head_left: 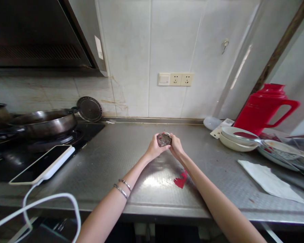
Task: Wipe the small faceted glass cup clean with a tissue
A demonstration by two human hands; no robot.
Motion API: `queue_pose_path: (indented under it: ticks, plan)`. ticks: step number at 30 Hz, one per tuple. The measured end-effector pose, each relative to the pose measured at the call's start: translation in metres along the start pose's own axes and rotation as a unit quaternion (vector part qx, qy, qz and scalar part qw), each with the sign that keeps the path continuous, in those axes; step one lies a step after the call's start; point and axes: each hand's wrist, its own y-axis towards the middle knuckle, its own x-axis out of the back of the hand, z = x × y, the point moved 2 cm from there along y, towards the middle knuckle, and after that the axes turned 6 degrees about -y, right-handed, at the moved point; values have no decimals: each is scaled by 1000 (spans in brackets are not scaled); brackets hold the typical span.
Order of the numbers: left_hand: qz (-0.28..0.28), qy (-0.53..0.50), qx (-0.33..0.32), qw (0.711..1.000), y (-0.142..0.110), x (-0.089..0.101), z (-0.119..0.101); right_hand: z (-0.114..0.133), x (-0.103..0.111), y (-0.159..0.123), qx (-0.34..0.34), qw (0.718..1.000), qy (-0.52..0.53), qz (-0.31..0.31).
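Both my hands meet over the middle of the steel counter [131,162]. My left hand [155,147] and my right hand [175,145] are closed round a small dark shiny object [164,139], held between them just above the counter; what it is I cannot make out. Two thin bracelets [123,187] sit on my left wrist. A red scrap [180,181] lies on the counter below my right forearm.
A phone [42,164] on a white cable [50,202] lies at the left beside a stove with a dark pan [44,123]. Stacked white plates [236,138], a red jug [264,106] and a white paper sheet [270,180] are on the right. Wall sockets [176,79] sit above.
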Motion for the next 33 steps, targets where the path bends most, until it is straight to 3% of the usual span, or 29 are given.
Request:
queue_pose_path:
  ticks: [5,11,17,21,25,29,33]
  plan:
    - [-109,65,-24,992,-2,3,3,-6,1,1,79,992,-91,-23]
    - [-170,88,-25,981,-2,3,11,-17,-2,-1,121,980,-154,-32]
    - [-79,7,15,997,2,-1,23,-16,9,7,120,979,-151,-57]
    - [-38,-1,17,999,5,1,19,-10,17,12,112,984,-131,-50]
    - [-30,27,5,999,7,7,11,-9,13,11,68,994,-88,-5]
    - [-7,25,13,1000,5,6,7,-10,7,7,53,992,-112,11]
    - [-56,83,-41,994,2,4,5,-9,6,4,79,986,-145,-19]
